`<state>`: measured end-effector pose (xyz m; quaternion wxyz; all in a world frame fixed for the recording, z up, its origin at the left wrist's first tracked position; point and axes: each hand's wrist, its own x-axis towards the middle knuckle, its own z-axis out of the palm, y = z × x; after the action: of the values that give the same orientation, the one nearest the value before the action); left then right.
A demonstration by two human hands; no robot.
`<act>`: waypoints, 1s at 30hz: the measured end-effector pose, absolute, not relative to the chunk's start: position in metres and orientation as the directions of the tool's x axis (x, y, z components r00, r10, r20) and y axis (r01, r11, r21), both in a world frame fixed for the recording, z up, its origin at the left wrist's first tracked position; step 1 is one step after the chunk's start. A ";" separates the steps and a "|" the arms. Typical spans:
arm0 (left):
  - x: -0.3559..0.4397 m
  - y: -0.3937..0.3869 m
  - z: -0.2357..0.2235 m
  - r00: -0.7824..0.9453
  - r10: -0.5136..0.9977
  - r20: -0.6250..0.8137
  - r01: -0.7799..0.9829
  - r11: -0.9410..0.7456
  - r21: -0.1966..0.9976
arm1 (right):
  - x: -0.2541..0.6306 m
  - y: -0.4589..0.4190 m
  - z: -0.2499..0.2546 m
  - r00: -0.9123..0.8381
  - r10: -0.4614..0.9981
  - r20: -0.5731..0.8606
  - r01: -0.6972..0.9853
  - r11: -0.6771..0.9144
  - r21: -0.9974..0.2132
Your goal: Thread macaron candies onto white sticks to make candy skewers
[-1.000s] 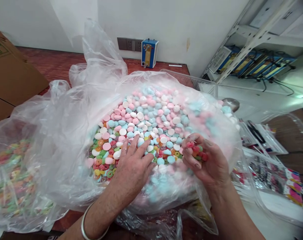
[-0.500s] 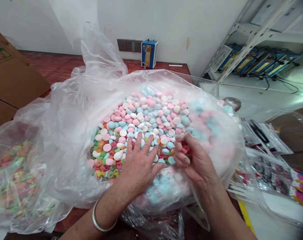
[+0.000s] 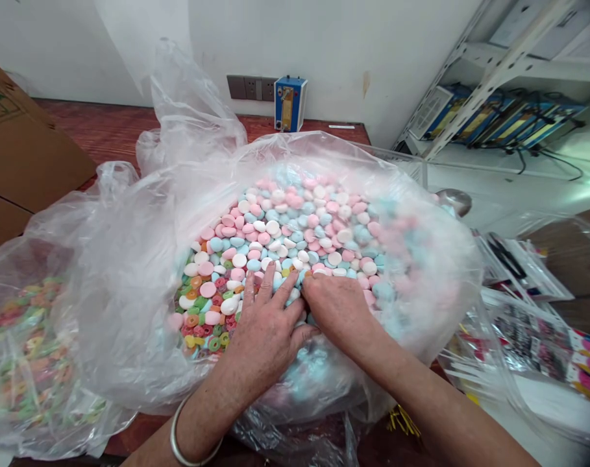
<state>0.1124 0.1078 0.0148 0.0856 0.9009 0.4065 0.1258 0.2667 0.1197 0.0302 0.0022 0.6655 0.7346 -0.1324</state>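
A large clear plastic bag (image 3: 129, 227) lies open, full of pink, white and pale blue candies (image 3: 270, 227). Sugared ring candies (image 3: 217, 340) in red, green, orange and yellow are mixed in at its lower left. My left hand (image 3: 268, 334) rests palm down on the candies with its fingers spread. Right beside it, my right hand (image 3: 338, 308) is closed, knuckles up, its fingertips down among the candies near my left fingers. What those fingertips hold, if anything, is hidden.
Another clear bag (image 3: 32, 350) with ring candies lies at the left, before a cardboard box (image 3: 32, 143). A blue device (image 3: 289, 105) stands by the wall sockets. At right are a metal shelf (image 3: 470, 152) and packaged goods (image 3: 528, 337).
My right hand has moved left and turned knuckles up, reaching down beside my left hand. A red candy showed in its fingers before; now they are hidden. My left hand stays nearly still.
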 end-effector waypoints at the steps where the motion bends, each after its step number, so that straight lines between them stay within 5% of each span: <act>1: 0.112 0.108 0.015 0.638 0.753 0.163 0.708 -0.656 0.262 | 0.265 0.121 0.028 -0.111 0.978 -0.175 0.973 0.071 -0.218; 8: 0.108 0.106 0.014 0.621 0.773 0.128 0.724 -0.629 0.283 | 0.298 0.115 0.030 -0.041 0.996 -0.079 0.801 -0.014 -0.598; 11: 0.106 0.105 0.014 0.631 0.766 0.125 0.712 -0.635 0.299 | 0.319 0.101 0.031 0.108 0.990 -0.095 0.282 -0.122 -0.952; 13: 0.107 0.104 0.016 0.642 0.756 0.129 0.701 -0.646 0.302 | 0.327 0.094 0.031 0.156 0.972 -0.175 -0.205 -0.141 -0.969; 15: 0.110 0.103 0.020 0.655 0.743 0.137 0.686 -0.661 0.303 | 0.330 0.092 0.032 0.167 0.962 -0.217 -0.404 -0.134 -0.905; 17: 0.117 0.101 0.023 0.682 0.715 0.151 0.657 -0.691 0.302 | 0.331 0.092 0.034 0.192 0.960 -0.203 -0.288 -0.143 -0.947; 20: 0.129 0.098 0.025 0.737 0.655 0.167 0.597 -0.747 0.292 | 0.332 0.091 0.040 0.077 0.990 -0.118 0.246 -0.133 -0.960; 24: 0.134 0.101 0.021 0.681 0.713 0.169 0.666 -0.699 0.260 | 0.340 0.078 0.045 0.027 0.988 -0.155 0.881 -0.097 -0.464; 27: 0.127 0.107 0.021 0.575 0.796 0.190 0.765 -0.605 0.219 | 0.345 0.068 0.047 0.111 0.973 -0.202 0.980 -0.141 -0.141; 30: 0.120 0.111 0.024 0.527 0.826 0.199 0.804 -0.560 0.199 | 0.342 0.065 0.048 0.066 0.966 -0.251 0.995 -0.083 -0.058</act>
<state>0.1196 0.1112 0.0241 0.0412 0.8728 0.4670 0.1359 0.3421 0.0646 0.0477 0.0645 0.7273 0.6739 -0.1126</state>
